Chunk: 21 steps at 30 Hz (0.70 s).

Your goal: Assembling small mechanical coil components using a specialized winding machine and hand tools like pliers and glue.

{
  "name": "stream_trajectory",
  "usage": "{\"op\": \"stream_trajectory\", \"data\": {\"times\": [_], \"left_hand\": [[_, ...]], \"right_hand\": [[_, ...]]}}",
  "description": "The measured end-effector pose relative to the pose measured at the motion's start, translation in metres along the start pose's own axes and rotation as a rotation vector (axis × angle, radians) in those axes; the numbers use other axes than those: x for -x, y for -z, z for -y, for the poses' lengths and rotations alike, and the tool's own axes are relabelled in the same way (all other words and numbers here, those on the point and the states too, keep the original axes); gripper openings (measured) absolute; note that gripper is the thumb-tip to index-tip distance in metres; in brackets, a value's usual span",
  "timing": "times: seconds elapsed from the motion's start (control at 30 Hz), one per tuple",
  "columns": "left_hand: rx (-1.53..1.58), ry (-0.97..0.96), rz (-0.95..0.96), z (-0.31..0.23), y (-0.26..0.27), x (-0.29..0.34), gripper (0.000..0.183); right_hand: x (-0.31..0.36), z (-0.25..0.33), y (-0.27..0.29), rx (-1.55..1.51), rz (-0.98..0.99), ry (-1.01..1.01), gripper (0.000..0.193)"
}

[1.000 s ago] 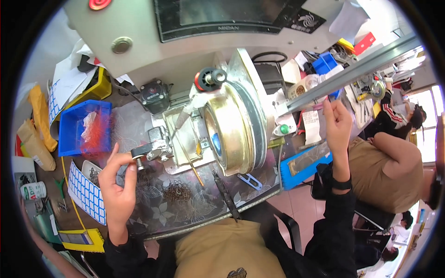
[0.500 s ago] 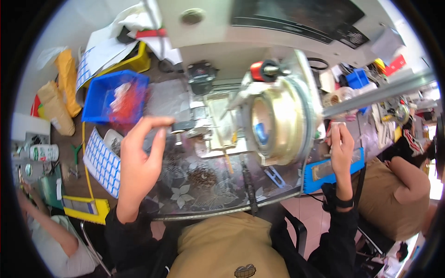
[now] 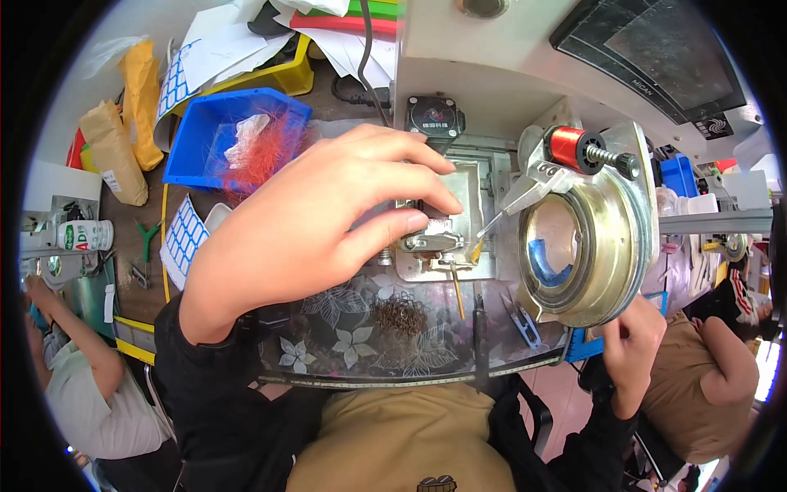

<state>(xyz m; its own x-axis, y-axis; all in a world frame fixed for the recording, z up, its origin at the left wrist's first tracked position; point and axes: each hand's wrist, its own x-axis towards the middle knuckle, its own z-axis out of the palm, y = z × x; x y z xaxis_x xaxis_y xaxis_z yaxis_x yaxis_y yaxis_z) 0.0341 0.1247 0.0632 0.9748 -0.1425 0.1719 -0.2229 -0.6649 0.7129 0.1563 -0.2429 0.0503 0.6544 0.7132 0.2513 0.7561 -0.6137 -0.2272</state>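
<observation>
My left hand [image 3: 320,217] reaches across a small metal clamp [image 3: 434,236] on the machine, thumb and fingers apart and curved above it. The fingers partly cover the clamp, so I cannot tell whether they touch it. Right of the clamp stands a wide brass-coloured metal ring [image 3: 627,246] with a blue patch inside. A spool of red thread [image 3: 567,148] sits on the arm above the ring. Below the ring's right side is my right hand [image 3: 635,353], its fingers curled; whatever they hold, if anything, is hidden.
Small dark wire pieces [image 3: 399,315] lie piled on the flower-patterned table, with blue-handled snips [image 3: 521,321] to their right. A blue bin [image 3: 193,156] holds red fibres. Green scissors [image 3: 147,239] lie at left. Other people sit on both sides.
My left hand has moved right, from beside the clamp to over it. The right hand is now lower, close under the ring. The whole view has shifted, and the machine appears further right.
</observation>
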Motion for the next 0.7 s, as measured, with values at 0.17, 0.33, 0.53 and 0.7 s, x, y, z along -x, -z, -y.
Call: {"op": "stream_trajectory", "data": {"times": [0.17, 0.33, 0.53, 0.7], "left_hand": [[0.032, -0.111, 0.115, 0.015, -0.001, -0.012, 0.024], [0.084, -0.148, 0.200, 0.013, 0.004, -0.023, 0.016], [-0.054, -0.154, 0.033, 0.002, 0.000, -0.013, 0.007], [-0.340, -0.239, -0.215, -0.018, -0.013, -0.001, 0.012]], "right_hand": [[-0.011, 0.035, -0.009, -0.132, 0.172, 0.358, 0.032], [-0.019, 0.066, -0.021, -0.200, 0.262, 0.515, 0.026], [-0.015, 0.080, -0.041, -0.273, 0.296, 0.608, 0.028], [-0.016, 0.086, -0.050, -0.361, 0.311, 0.623, 0.026]]}}
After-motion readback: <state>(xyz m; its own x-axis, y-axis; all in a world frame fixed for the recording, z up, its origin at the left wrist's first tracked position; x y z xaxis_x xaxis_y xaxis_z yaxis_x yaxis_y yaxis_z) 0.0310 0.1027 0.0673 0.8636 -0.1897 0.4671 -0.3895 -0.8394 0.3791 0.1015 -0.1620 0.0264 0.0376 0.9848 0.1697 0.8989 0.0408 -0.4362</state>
